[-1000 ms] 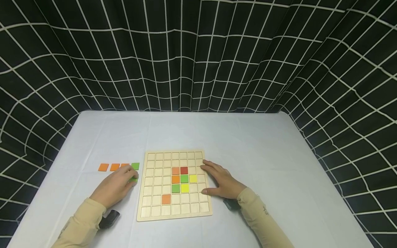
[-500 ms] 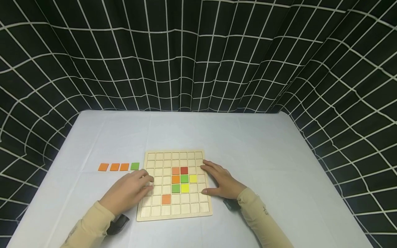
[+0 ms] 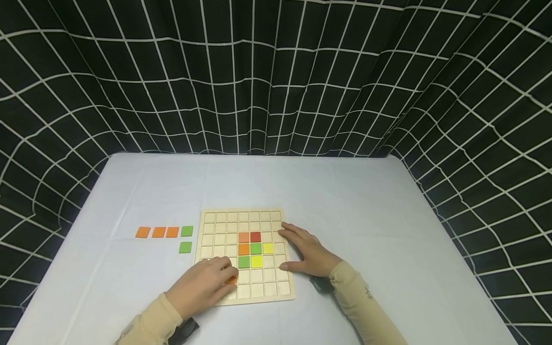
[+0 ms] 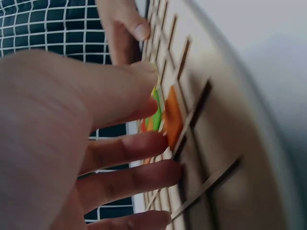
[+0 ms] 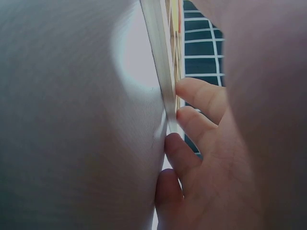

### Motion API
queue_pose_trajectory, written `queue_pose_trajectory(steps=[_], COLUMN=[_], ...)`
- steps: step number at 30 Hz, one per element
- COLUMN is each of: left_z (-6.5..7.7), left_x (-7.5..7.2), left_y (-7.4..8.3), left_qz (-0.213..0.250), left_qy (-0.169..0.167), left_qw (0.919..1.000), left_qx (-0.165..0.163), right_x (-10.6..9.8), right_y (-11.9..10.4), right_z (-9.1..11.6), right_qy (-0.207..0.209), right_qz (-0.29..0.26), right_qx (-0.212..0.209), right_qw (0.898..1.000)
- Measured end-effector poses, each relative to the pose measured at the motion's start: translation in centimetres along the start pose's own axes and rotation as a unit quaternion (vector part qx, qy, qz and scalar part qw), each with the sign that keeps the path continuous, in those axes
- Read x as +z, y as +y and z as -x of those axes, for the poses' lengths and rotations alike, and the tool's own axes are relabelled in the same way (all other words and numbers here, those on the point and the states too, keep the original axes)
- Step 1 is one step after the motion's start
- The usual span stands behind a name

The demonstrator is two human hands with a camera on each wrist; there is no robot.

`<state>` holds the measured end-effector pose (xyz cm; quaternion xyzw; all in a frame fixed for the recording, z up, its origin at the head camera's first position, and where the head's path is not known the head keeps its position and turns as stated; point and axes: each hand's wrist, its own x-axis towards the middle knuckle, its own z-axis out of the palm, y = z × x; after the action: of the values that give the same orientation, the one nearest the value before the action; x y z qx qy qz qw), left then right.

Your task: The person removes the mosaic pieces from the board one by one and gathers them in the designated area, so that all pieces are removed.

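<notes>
My left hand [image 3: 201, 283], the nearer, parts thumb and fingers around the orange tile [image 4: 174, 117] toward the board's [image 3: 257, 290] near-left corner, grip unclear.

blk curtain [image 3: 258, 64] w/ wht grid, behind & beside wht cloth-covered tbl [image 3: 366, 201]

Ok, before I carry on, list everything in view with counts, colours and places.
board: 1, pale wood, on the tablecloth
loose orange tiles: 3, orange, left of the board
loose green tiles: 2, green, left of the board
set orange tiles: 3, orange shades, on the board
set green tiles: 2, green, on the board
yellow tiles: 2, yellow, on the board
red tile: 1, red, on the board
backdrop: 1, black with white grid, around the table
sleeves: 2, beige, on the forearms
left grip: 1, bare, at the lowest set orange tile
right grip: 1, bare, at the board's right edge
</notes>
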<state>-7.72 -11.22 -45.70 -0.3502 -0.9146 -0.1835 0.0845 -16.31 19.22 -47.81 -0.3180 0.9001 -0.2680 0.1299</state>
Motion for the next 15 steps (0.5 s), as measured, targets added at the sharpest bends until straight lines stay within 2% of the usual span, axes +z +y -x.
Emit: queue_pose_trajectory(steps=[7,15], left_z=[-0.3,-0.3], left_x=[0.8,1.4], left_y=[0.3,0.2], left_qz=[-0.004,0.044], left_qy=[-0.014,-0.027], left_qw=[0.9994,0.9958], left_qx=[-0.031,-0.076], right_x=[0.0,0.1], right_y=[0.0,0.1], right_z=[0.0,0.0], right_qy=[0.003,0.002], right_qz=[0.006,0.004], right_qx=[-0.001,-0.002], right_qw=[1.000,1.000])
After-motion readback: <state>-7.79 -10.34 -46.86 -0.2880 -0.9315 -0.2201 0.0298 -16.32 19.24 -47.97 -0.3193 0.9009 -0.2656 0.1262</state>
